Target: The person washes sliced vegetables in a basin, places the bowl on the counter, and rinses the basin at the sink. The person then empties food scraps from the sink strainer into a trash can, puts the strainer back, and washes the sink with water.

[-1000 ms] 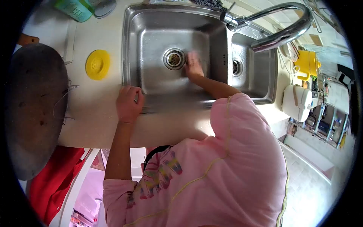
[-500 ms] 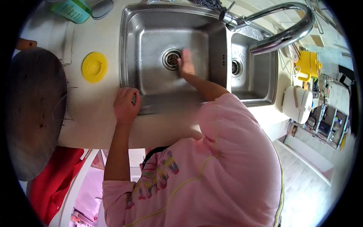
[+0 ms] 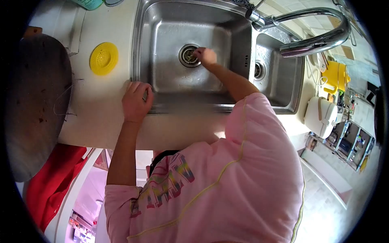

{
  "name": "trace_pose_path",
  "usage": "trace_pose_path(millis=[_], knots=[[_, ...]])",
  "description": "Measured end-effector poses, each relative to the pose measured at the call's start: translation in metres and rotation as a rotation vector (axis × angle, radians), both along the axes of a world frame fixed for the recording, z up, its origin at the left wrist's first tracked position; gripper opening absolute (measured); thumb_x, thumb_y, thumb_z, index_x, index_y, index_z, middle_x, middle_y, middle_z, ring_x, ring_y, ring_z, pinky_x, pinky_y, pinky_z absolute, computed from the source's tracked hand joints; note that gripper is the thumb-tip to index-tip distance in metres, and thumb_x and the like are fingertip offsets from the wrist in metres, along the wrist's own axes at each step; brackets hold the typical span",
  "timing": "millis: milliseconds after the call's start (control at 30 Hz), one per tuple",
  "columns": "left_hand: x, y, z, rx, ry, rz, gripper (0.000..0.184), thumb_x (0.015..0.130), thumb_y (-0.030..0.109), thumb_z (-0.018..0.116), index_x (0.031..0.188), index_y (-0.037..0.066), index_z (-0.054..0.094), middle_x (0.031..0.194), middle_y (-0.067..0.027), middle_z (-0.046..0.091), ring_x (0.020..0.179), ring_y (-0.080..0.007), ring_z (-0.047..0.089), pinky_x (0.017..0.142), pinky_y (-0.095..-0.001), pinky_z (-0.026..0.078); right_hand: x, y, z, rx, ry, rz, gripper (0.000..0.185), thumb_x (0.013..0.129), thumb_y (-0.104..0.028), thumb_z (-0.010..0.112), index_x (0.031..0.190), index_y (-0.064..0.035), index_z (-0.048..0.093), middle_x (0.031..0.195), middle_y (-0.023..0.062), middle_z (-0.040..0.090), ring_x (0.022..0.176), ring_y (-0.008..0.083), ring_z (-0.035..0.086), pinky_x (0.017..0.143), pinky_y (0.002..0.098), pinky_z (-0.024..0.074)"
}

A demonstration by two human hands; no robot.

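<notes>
A steel sink basin (image 3: 174,81) has a round drain (image 3: 189,55) with dark and greenish bits inside. At the drain's right rim is my right hand (image 3: 205,56), its fingers bent together over the edge; whatever they may grip is hidden. My left hand (image 3: 137,99) rests on the basin's front left corner, fingers curled, with a small gap between thumb and fingers. Left of the basin, a yellow strainer (image 3: 104,58) lies on the counter (image 3: 97,117).
A chrome faucet (image 3: 316,48) arches over the smaller right basin (image 3: 279,85). A large dark round board or lid (image 3: 36,105) stands at the left. A white appliance (image 3: 321,117) and a yellow one (image 3: 335,75) are at the right.
My right hand has gone from spread, moving fingers beside the drain to bent fingers at its rim. My left hand stays at the sink corner. The view has shifted slightly.
</notes>
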State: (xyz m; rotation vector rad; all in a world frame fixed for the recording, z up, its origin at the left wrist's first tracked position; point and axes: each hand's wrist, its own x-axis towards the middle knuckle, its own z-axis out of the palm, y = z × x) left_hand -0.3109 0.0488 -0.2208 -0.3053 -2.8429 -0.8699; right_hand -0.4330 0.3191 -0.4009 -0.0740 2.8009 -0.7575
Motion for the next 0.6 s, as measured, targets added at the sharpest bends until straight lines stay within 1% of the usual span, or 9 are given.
trace_pose_path(millis=[67, 100, 167, 267, 367, 433, 500, 567, 600], knots=[[-0.001, -0.001, -0.001, -0.004, 0.018, -0.003, 0.002, 0.071, 0.008, 0.056, 0.072, 0.007, 0.055, 0.073, -0.0067, 0.052, 0.071, -0.0246, 0.052, 0.061, -0.0331, 0.044, -0.006, 0.006, 0.034, 0.008, -0.193, 0.077, 0.028, 0.077, -0.036, 0.056, 0.080, -0.0099, 0.064, 0.074, 0.0124, 0.061, 0.070, 0.0275, 0.059, 0.064, 0.0386, 0.0462], [0.000, -0.001, -0.002, -0.016, 0.018, -0.005, 0.002, 0.071, 0.008, 0.056, 0.072, 0.007, 0.055, 0.073, -0.0066, 0.052, 0.071, -0.0244, 0.052, 0.061, -0.0332, 0.044, -0.002, 0.015, 0.016, -0.018, -0.180, 0.284, 0.030, 0.078, -0.034, 0.055, 0.093, -0.0088, 0.061, 0.095, 0.0132, 0.059, 0.087, 0.0276, 0.057, 0.076, 0.0350, 0.0450], [0.000, -0.001, -0.002, -0.029, 0.017, -0.005, 0.002, 0.071, 0.007, 0.056, 0.072, 0.007, 0.055, 0.074, -0.0065, 0.052, 0.071, -0.0242, 0.052, 0.060, -0.0333, 0.044, 0.025, 0.020, 0.004, -0.097, -0.091, 0.758, 0.044, 0.080, -0.031, 0.053, 0.118, -0.0096, 0.046, 0.126, 0.0117, 0.041, 0.116, 0.0259, 0.040, 0.095, 0.0339, 0.0334], [0.000, 0.000, -0.002, -0.028, 0.036, -0.002, 0.002, 0.071, 0.007, 0.056, 0.072, 0.008, 0.055, 0.074, -0.0064, 0.052, 0.071, -0.0242, 0.052, 0.060, -0.0334, 0.044, 0.052, 0.036, -0.008, -0.239, -0.340, 1.391, 0.061, 0.082, -0.029, 0.052, 0.132, -0.0088, 0.024, 0.139, 0.0083, 0.019, 0.129, 0.0233, 0.017, 0.104, 0.0359, 0.0183], [-0.002, 0.001, -0.002, -0.024, 0.080, 0.006, 0.002, 0.070, 0.007, 0.056, 0.071, 0.008, 0.054, 0.073, -0.0064, 0.052, 0.070, -0.0244, 0.052, 0.060, -0.0333, 0.044, 0.033, 0.032, -0.015, -0.214, 0.005, 1.574, 0.064, 0.082, -0.031, 0.051, 0.134, -0.0085, 0.020, 0.142, 0.0054, 0.011, 0.131, 0.0190, 0.011, 0.105, 0.0360, 0.0151], [-0.001, 0.001, 0.002, -0.016, 0.051, -0.006, 0.003, 0.070, 0.007, 0.056, 0.070, 0.008, 0.054, 0.072, -0.0065, 0.052, 0.070, -0.0246, 0.052, 0.060, -0.0331, 0.043, 0.034, 0.029, -0.017, -0.126, 0.007, 1.527, 0.062, 0.083, -0.033, 0.049, 0.133, -0.0078, 0.021, 0.141, 0.0072, 0.015, 0.130, 0.0196, 0.013, 0.104, 0.0346, 0.0156], [-0.001, 0.000, -0.001, 0.002, 0.041, -0.008, 0.003, 0.069, 0.007, 0.056, 0.070, 0.007, 0.054, 0.071, -0.0068, 0.052, 0.069, -0.0249, 0.052, 0.059, -0.0329, 0.043, 0.036, 0.031, -0.021, -0.148, -0.024, 1.196, 0.060, 0.084, -0.033, 0.048, 0.133, -0.0081, 0.022, 0.138, 0.0089, 0.020, 0.128, 0.0199, 0.018, 0.103, 0.0331, 0.0181], [-0.002, 0.001, -0.001, 0.003, 0.046, -0.010, 0.003, 0.069, 0.007, 0.056, 0.070, 0.007, 0.054, 0.071, -0.0069, 0.052, 0.069, -0.0252, 0.051, 0.059, -0.0327, 0.043, 0.036, 0.036, -0.041, -0.262, -0.069, 0.591, 0.057, 0.085, -0.032, 0.047, 0.132, -0.0095, 0.024, 0.135, 0.0105, 0.027, 0.125, 0.0198, 0.026, 0.102, 0.0312, 0.0228], [-0.003, 0.001, 0.000, -0.011, 0.051, -0.014, 0.003, 0.069, 0.007, 0.056, 0.070, 0.007, 0.054, 0.070, -0.0069, 0.052, 0.068, -0.0253, 0.051, 0.059, -0.0326, 0.043, 0.023, 0.038, -0.071, -0.546, -0.131, 0.539, 0.053, 0.085, -0.031, 0.047, 0.129, -0.0089, 0.029, 0.129, 0.0107, 0.033, 0.119, 0.0197, 0.033, 0.098, 0.0307, 0.0273]])
